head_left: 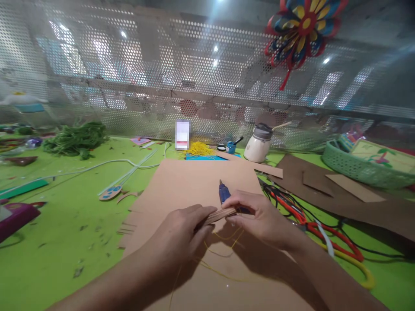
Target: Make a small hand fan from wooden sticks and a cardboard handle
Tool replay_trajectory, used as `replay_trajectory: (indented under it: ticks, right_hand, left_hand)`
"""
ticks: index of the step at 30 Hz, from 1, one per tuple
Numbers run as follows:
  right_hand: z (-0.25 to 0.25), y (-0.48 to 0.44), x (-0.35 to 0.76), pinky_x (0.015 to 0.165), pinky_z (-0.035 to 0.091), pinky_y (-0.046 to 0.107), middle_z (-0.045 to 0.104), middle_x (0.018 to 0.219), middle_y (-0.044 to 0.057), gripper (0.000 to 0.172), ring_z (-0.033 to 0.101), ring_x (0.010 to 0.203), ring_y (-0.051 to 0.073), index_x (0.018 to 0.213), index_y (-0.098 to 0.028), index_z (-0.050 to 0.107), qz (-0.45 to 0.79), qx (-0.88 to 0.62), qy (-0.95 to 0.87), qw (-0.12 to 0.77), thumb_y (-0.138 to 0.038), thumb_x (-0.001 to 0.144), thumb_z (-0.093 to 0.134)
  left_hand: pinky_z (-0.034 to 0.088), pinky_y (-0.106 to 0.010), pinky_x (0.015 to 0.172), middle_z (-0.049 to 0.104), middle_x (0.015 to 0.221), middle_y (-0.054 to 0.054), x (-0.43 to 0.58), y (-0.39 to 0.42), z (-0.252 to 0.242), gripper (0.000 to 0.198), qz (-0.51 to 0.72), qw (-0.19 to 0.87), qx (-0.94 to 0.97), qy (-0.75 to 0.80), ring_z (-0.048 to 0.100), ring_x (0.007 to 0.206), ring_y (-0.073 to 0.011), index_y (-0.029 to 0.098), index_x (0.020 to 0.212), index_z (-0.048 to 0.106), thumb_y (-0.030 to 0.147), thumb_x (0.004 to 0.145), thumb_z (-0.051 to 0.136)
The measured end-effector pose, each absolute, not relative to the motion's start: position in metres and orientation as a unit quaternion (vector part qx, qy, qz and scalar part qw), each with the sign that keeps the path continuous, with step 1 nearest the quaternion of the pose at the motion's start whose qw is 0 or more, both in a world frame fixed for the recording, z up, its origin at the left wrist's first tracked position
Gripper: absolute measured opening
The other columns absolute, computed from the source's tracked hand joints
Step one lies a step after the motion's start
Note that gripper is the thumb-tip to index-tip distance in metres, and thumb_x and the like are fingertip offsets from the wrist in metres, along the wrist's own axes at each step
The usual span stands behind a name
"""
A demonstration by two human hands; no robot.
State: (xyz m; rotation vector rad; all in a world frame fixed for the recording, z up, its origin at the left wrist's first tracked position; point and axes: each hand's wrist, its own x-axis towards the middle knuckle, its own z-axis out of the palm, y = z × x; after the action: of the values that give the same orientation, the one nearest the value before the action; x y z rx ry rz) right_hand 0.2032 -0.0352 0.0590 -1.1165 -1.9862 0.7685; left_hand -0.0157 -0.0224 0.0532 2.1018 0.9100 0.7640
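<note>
Between my two hands is a thin stack of brown cardboard strips (222, 214), held above a large sheet of tan cardboard (207, 177). My left hand (191, 224) is closed on its left end, with the thumb below. My right hand (259, 218) pinches the other end between thumb and fingers. Just beyond the right fingers lies a blue glue gun (223, 192), nozzle pointing away from me; its rear is hidden by that hand. Loose yellow thread (223, 255) curls under the stack and over the sheet.
Red-handled scissors (337, 239) and dark cables lie at the right. Behind are a cream jar (257, 144), a small blue paint pot (231, 147), yellow shreds (199, 149) and a lit phone (182, 134). Green strands (76, 138) are heaped at left, a green basket (366, 166) at right.
</note>
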Motion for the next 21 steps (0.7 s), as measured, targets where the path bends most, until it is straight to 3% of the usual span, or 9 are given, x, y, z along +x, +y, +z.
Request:
replay_trajectory:
  ticks: [2, 6, 8, 12, 15, 19, 21]
  right_hand:
    - [0.060, -0.036, 0.204, 0.079, 0.052, 0.033, 0.069, 0.091, 0.004, 0.025, 0.063, 0.086, 0.019, 0.105, -0.020, 0.071, 0.305, -0.424, -0.773, 0.360, -0.010, 0.083, 0.066]
    - [0.067, -0.040, 0.208, 0.100, 0.050, 0.038, 0.064, 0.121, 0.007, 0.056, 0.061, 0.112, 0.022, 0.130, -0.024, 0.059, 0.330, -0.393, -0.783, 0.351, -0.003, 0.079, 0.064]
    - [0.071, -0.043, 0.211, 0.105, 0.047, 0.038, 0.061, 0.128, 0.007, 0.060, 0.059, 0.118, 0.022, 0.133, -0.025, 0.056, 0.335, -0.391, -0.785, 0.345, 0.000, 0.079, 0.060]
    - [0.074, -0.043, 0.217, 0.099, 0.052, 0.039, 0.062, 0.126, 0.008, 0.047, 0.063, 0.111, 0.022, 0.127, -0.023, 0.060, 0.321, -0.440, -0.758, 0.358, -0.007, 0.083, 0.058]
    - [0.070, -0.032, 0.225, 0.087, 0.058, 0.036, 0.070, 0.112, 0.009, 0.029, 0.068, 0.099, 0.021, 0.117, -0.019, 0.064, 0.260, -0.506, -0.734, 0.370, -0.021, 0.089, 0.057]
    - [0.061, -0.008, 0.238, 0.072, 0.059, 0.033, 0.074, 0.088, 0.009, 0.025, 0.071, 0.078, 0.020, 0.102, -0.014, 0.068, 0.147, -0.573, -0.752, 0.290, -0.024, 0.095, 0.046]
    - [0.056, 0.000, 0.241, 0.078, 0.056, 0.035, 0.074, 0.092, 0.009, 0.019, 0.069, 0.084, 0.022, 0.096, -0.015, 0.070, 0.112, -0.571, -0.775, 0.246, -0.018, 0.090, 0.052]
  left_hand:
    - [0.040, -0.026, 0.072, 0.069, 0.085, -0.006, -0.015, -0.022, 0.048, 0.019, 0.325, 0.350, 0.806, 0.349, 0.058, 0.076, -0.0210, 0.023, 0.098, 0.075, 0.025, 0.091, 0.057]
    - [0.043, -0.027, 0.078, 0.070, 0.087, -0.007, -0.014, -0.023, 0.042, 0.023, 0.341, 0.340, 0.806, 0.344, 0.061, 0.080, -0.0223, 0.024, 0.104, 0.075, 0.027, 0.093, 0.055]
    - [0.044, -0.027, 0.078, 0.071, 0.088, -0.006, -0.013, -0.024, 0.043, 0.024, 0.335, 0.331, 0.810, 0.350, 0.062, 0.081, -0.0222, 0.025, 0.105, 0.075, 0.029, 0.094, 0.054]
    - [0.046, -0.026, 0.078, 0.072, 0.091, -0.006, -0.013, -0.027, 0.048, 0.026, 0.303, 0.316, 0.817, 0.374, 0.063, 0.083, -0.0208, 0.024, 0.103, 0.073, 0.028, 0.096, 0.049]
    - [0.046, -0.026, 0.075, 0.073, 0.092, -0.004, -0.013, -0.024, 0.050, 0.028, 0.272, 0.308, 0.820, 0.399, 0.063, 0.082, -0.0195, 0.023, 0.101, 0.073, 0.026, 0.096, 0.046]
    - [0.045, -0.025, 0.073, 0.074, 0.096, -0.002, -0.017, -0.011, 0.051, 0.029, 0.259, 0.308, 0.808, 0.430, 0.064, 0.083, -0.0186, 0.022, 0.108, 0.072, 0.024, 0.093, 0.047]
    - [0.045, -0.025, 0.071, 0.074, 0.093, -0.002, -0.022, -0.004, 0.054, 0.029, 0.253, 0.300, 0.816, 0.425, 0.064, 0.079, -0.0184, 0.020, 0.108, 0.072, 0.026, 0.091, 0.049]
